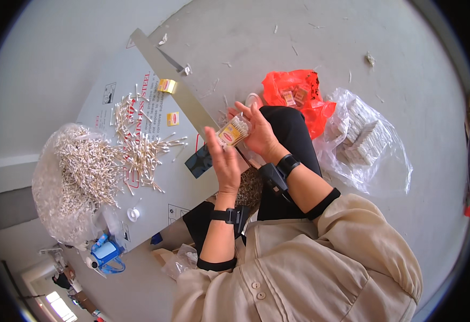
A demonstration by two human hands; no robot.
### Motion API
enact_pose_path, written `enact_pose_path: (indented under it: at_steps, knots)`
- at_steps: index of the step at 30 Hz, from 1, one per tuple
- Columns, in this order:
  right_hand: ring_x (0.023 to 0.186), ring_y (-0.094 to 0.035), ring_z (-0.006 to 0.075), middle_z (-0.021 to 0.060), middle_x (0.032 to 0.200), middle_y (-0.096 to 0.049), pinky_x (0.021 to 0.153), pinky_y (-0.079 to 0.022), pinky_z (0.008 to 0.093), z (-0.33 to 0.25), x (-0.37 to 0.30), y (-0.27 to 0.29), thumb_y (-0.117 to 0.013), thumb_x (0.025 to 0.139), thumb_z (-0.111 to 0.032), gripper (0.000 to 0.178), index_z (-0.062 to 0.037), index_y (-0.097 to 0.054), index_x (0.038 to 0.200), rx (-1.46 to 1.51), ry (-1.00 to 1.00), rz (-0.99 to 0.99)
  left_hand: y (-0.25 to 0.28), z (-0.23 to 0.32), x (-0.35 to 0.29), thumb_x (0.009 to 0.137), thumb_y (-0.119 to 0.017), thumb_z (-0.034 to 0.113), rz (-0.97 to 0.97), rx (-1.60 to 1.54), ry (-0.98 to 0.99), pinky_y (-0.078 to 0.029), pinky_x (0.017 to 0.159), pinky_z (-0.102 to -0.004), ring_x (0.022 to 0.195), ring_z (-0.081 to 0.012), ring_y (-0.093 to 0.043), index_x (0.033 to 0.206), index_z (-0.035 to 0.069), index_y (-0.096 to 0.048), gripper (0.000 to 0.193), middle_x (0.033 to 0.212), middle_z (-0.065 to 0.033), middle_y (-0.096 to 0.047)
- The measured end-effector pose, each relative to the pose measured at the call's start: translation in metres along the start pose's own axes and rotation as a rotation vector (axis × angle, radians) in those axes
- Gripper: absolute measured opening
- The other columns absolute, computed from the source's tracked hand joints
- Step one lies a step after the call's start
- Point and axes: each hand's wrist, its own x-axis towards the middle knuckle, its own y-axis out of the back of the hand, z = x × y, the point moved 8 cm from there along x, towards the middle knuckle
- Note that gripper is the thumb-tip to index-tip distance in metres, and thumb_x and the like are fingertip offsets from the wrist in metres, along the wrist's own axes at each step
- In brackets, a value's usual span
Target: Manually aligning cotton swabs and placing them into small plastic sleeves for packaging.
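A small clear packet of cotton swabs [233, 132] with a yellow label is held between my two hands, tilted, above the table's edge. My left hand [226, 165] presses along its near left side, fingers stretched out. My right hand [262, 134] holds it from the right, fingers pointing up and away. Left of the hands, loose cotton swabs [143, 155] lie strewn on the film-covered table [165, 196]. Beyond them a large clear bag [58, 209] is heaped with more swabs. Two small yellow label pieces, one folded [167, 86] and one flatter [172, 119], lie near the table's far edge.
Right of my knee, a red plastic bag [294, 80] with small packs and a clear bag [364, 134] of swab bundles rest on the floor. A white round piece [133, 214] and a blue container [106, 255] are at the table's near left. Swabs [250, 188] also show below my hands.
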Motion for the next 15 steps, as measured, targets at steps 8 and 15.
enact_pose_path:
  at_steps: [8, 15]
  knots:
    - [0.130, -0.047, 0.0284, 0.0172, 0.139, -0.050, 0.108, -0.040, 0.0438, 0.003, 0.016, -0.004, -0.042, 0.103, -0.036, 0.050, 0.0007, -0.046, 0.137, -0.304, 0.039, -0.069, 0.005, -0.033, 0.005, 0.101, -0.037, 0.047, 0.404, -0.832, 0.256, -0.009, 0.119, -0.0401, 0.148, -0.0302, -0.009, 0.152, -0.004, -0.005, 0.078, 0.159, -0.0235, -0.007]
    - [0.125, -0.051, 0.0299, 0.0205, 0.134, -0.053, 0.105, -0.044, 0.0444, 0.006, 0.021, -0.004, -0.042, 0.103, -0.030, 0.046, 0.0048, -0.047, 0.133, -0.371, 0.023, -0.177, -0.004, -0.013, 0.016, 0.101, -0.039, 0.046, 0.184, -0.701, 0.172, -0.010, 0.119, -0.0412, 0.148, -0.0311, -0.010, 0.152, -0.002, -0.003, 0.079, 0.160, -0.0225, -0.003]
